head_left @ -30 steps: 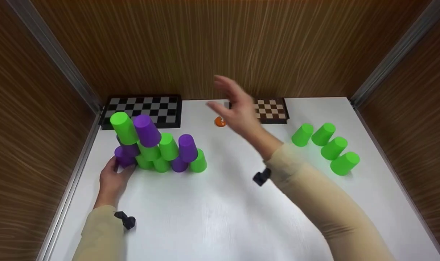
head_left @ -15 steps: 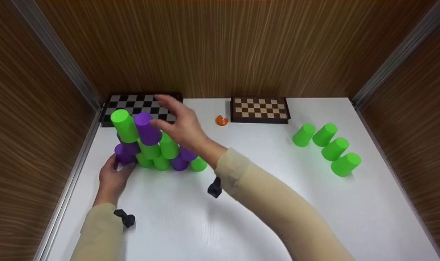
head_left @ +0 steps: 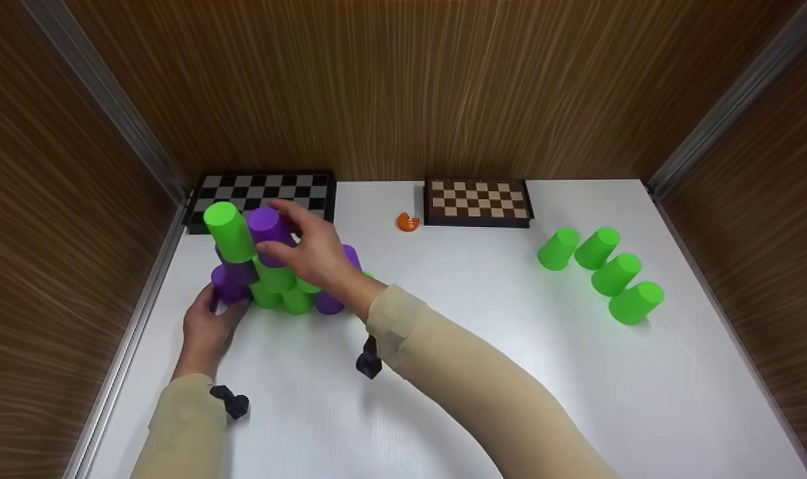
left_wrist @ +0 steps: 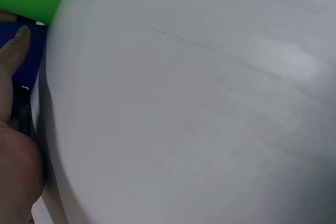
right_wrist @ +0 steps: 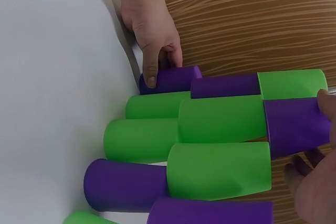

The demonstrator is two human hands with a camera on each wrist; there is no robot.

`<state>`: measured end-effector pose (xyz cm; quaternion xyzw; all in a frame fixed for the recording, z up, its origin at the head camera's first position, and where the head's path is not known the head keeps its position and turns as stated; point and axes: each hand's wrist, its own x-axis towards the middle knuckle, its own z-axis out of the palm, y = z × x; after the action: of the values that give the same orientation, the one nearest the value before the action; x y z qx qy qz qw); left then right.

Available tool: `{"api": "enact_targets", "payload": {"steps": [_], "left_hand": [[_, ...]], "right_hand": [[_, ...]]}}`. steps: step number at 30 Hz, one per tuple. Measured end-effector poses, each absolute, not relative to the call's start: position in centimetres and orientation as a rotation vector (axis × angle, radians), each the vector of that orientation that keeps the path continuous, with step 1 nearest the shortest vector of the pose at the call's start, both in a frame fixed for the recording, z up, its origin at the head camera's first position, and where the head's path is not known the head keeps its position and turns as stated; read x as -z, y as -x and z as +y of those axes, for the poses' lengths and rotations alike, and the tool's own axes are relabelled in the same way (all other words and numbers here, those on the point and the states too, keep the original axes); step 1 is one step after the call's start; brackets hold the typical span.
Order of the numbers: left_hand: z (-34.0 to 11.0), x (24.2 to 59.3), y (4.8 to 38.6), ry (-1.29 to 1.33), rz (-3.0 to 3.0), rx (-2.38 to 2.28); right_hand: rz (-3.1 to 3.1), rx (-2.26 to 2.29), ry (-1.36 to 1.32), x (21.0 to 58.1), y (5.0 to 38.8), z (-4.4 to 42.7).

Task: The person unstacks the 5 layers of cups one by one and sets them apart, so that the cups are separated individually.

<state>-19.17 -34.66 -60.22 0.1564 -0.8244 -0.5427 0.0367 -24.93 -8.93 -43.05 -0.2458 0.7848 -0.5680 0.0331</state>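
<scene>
Upside-down green and purple cups stand stacked in three tiers at the left of the table. My left hand (head_left: 205, 327) grips the purple cup (head_left: 228, 285) at the bottom left corner, thumb against its near side. Its thumb (left_wrist: 17, 51) lies on that cup in the left wrist view. On the top tier, my right hand (head_left: 318, 251) holds a second purple cup (right_wrist: 296, 125) between thumb and fingers. A green cup (head_left: 229, 233) stands just left of it. Green cups (right_wrist: 220, 119) of the middle tier bear the top ones; my right hand hides part of the stack's right side.
Several single green cups (head_left: 615, 274) stand upside down at the right. Two checkered boards lie at the back, one black and grey (head_left: 210, 193), one brown and cream (head_left: 478, 199). A small orange disc (head_left: 407, 223) lies between them. Wooden walls (head_left: 403, 86) enclose the table.
My right hand has come from the table's middle leftward and down to the top purple cup and now holds it. My left hand has stayed on the bottom left purple cup.
</scene>
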Motion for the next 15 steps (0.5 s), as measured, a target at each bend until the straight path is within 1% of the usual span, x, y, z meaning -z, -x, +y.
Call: {"api": "enact_targets", "payload": {"steps": [8,15], "left_hand": [[-34.6,60.2,19.2,-0.488,-2.558,1.644],[-34.6,60.1,19.0,-0.501,-2.556,1.661]], "right_hand": [[2.382,1.821,0.787,42.4,25.0,-8.2],[2.376,1.905,0.808,41.1,25.8,-4.8]]}}
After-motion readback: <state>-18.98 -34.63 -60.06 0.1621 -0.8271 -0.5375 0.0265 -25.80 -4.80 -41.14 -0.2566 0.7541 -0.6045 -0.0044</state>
